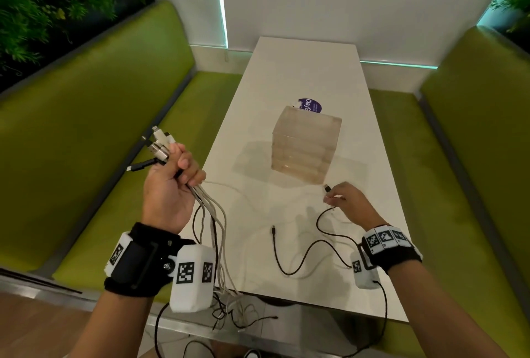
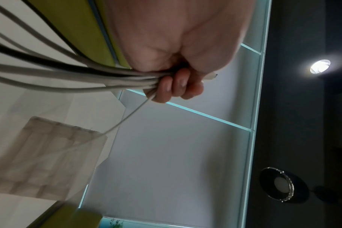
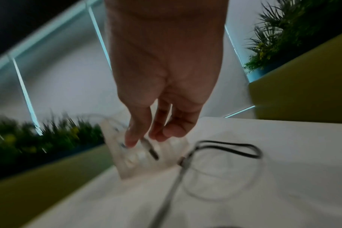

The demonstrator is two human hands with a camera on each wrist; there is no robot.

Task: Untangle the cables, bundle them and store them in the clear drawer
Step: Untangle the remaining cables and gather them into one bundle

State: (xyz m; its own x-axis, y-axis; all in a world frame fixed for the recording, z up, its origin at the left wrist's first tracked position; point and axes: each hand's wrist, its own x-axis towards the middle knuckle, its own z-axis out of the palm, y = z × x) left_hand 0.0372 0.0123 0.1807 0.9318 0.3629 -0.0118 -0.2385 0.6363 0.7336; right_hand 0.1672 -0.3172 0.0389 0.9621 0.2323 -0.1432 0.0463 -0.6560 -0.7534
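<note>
The only wording I could read was on a round purple sticker [image 1: 310, 105] lying on the table [image 1: 301, 70] just behind the clear drawer unit [image 1: 305, 147], where white letters running sideways spelled "ClayG" before the unit's top edge cut off the rest. A line of smaller print beside those letters was too fine for me to make out. The white pads strapped at both wrists [image 1: 192, 271] [image 1: 384, 238] carried black-and-white square code markers, which held no letters or numbers I could read.
</note>
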